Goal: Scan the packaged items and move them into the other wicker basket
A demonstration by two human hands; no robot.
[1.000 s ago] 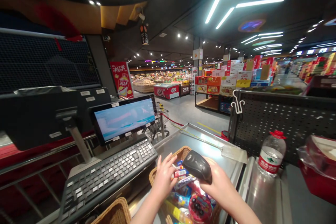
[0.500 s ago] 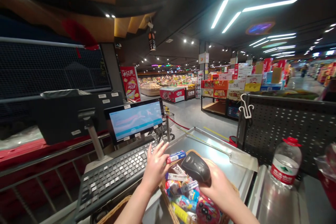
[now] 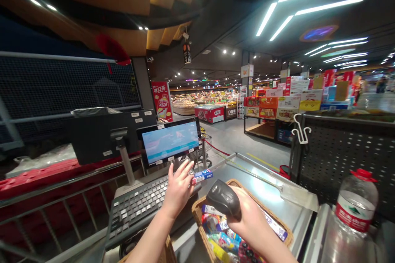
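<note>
Far left there's some red stuff [image 3: 40, 174] with clear plastic bunched on it, behind a metal railing [image 3: 83, 201]. Next along is the dark back of a display [image 3: 103, 137] on a post, then a black keyboard [image 3: 135, 205], with a lit monitor [image 3: 171, 141] standing just behind it.

The left hand [image 3: 179, 187] is up over the keyboard's right end, back of the hand showing. Its fingers are fanned out, but a small blue-and-red box [image 3: 203, 176] is pinched on the thumb side, poking out to the right. Can't really tell if any fingertip touches a key. Down below that forearm, a bit of a second wicker basket [image 3: 169, 250] peeks in.

The main wicker basket [image 3: 199, 226] sits on the metal tabletop [image 3: 256, 168], loaded with colorful packets [image 3: 220, 240]. Above it is a black handheld scanner [image 3: 222, 199], and the right hand [image 3: 247, 218] has its grip wrapped up tight, head pointing left toward the box, with a gap between. A purple-and-white packet [image 3: 277, 228] lies in the basket's right end, beyond that forearm.

Further right, a white hook [image 3: 300, 129] hangs on a perforated black panel [image 3: 327, 152], and a big red-capped water bottle [image 3: 356, 201] stands upright near the edge of the view.
</note>
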